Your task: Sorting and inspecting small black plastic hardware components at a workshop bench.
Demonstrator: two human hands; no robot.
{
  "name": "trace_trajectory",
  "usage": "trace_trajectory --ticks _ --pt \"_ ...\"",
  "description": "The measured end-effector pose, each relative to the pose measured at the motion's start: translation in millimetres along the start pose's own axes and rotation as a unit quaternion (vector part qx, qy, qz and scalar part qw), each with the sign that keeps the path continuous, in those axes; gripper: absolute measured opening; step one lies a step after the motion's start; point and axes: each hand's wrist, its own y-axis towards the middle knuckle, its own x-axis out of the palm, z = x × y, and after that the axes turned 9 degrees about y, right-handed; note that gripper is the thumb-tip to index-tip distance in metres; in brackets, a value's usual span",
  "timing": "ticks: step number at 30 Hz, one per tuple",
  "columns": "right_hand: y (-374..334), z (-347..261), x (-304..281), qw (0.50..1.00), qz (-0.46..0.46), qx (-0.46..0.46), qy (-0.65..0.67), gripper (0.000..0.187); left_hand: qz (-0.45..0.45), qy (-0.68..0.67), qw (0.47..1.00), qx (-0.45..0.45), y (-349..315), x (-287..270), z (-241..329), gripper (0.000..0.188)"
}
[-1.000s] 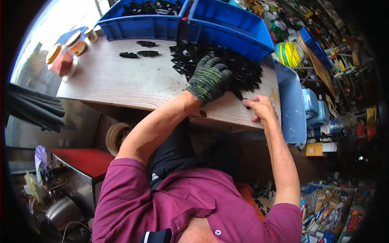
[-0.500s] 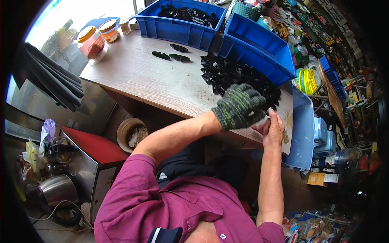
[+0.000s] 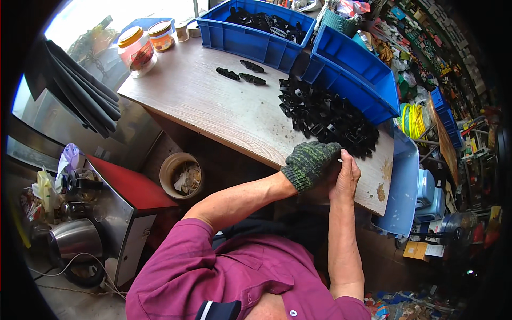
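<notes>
My left hand (image 3: 312, 165), in a dark green knitted glove, is closed at the table's front edge. Against its fingertips presses my bare right hand (image 3: 345, 178), its thumb and fingers pinched together. Whatever the two hands hold between them is hidden. Just beyond them lies a heap of small black plastic parts (image 3: 328, 118). Farther left, three black pieces (image 3: 252, 79) rest apart from the heap on the pale wooden table (image 3: 213, 98). More black parts (image 3: 264, 22) fill a blue crate (image 3: 250, 45) at the back.
A second blue crate (image 3: 354, 80) stands behind the heap. Lidded jars (image 3: 136, 53) occupy the far left corner of the table. A bucket with scraps (image 3: 181, 176) sits below its front edge, and a blue plastic tub (image 3: 400, 186) adjoins its right side.
My left hand has come back from over the heap to the table's front edge, meeting my right hand, which has shifted slightly left and down. The view has shifted a little.
</notes>
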Motion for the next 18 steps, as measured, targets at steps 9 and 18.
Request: trace_trajectory --ticks 9,18 --pt "-4 -22 21 0.982 -0.104 0.139 -0.07 0.026 -0.051 0.028 0.998 0.007 -9 -41 -4 0.035" --pt "-16 -16 40 0.991 -0.064 0.114 0.017 0.033 0.1 0.409 0.884 -0.201 22 -151 -144 0.046"
